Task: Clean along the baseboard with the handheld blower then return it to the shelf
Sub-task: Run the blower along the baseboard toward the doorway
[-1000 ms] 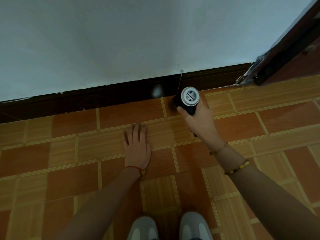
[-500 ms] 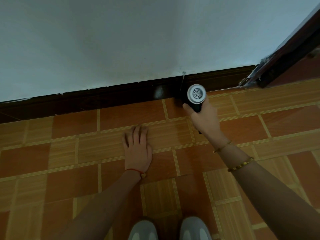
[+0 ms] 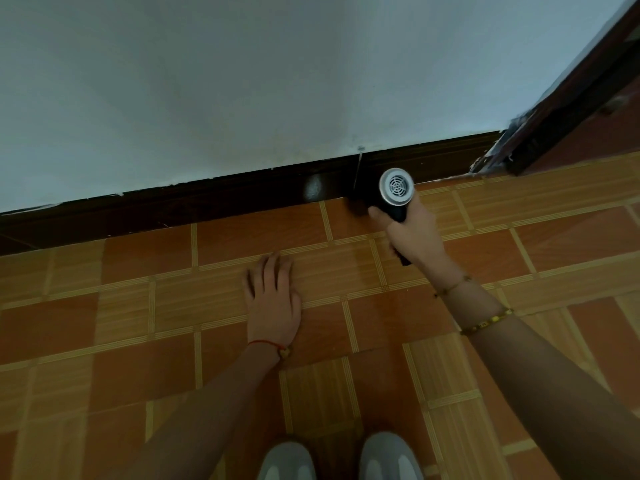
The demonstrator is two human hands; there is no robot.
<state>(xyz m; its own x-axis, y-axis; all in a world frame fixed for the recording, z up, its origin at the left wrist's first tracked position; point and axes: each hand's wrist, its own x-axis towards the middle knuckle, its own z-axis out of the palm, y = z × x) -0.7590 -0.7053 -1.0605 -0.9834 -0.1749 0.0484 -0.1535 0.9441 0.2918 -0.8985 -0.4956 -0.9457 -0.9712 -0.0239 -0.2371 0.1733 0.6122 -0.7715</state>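
Observation:
A dark brown baseboard (image 3: 207,202) runs along the foot of the pale wall. My right hand (image 3: 412,233) grips the handle of a small black handheld blower (image 3: 396,188), whose round silver rear grille faces me; its nozzle points at the baseboard close to a vertical seam and is hidden behind the body. My left hand (image 3: 273,299) rests flat on the floor tiles with fingers straight, well left of the blower and short of the baseboard. No shelf is in view.
The floor (image 3: 104,323) is orange and tan wood-pattern tile. A dark door frame (image 3: 540,147) with chipped paint meets the baseboard at the right. The toes of my two grey shoes (image 3: 339,459) show at the bottom edge.
My right hand has carried the blower a little to the right along the baseboard and slightly closer to it. The left hand stays flat on the same tiles.

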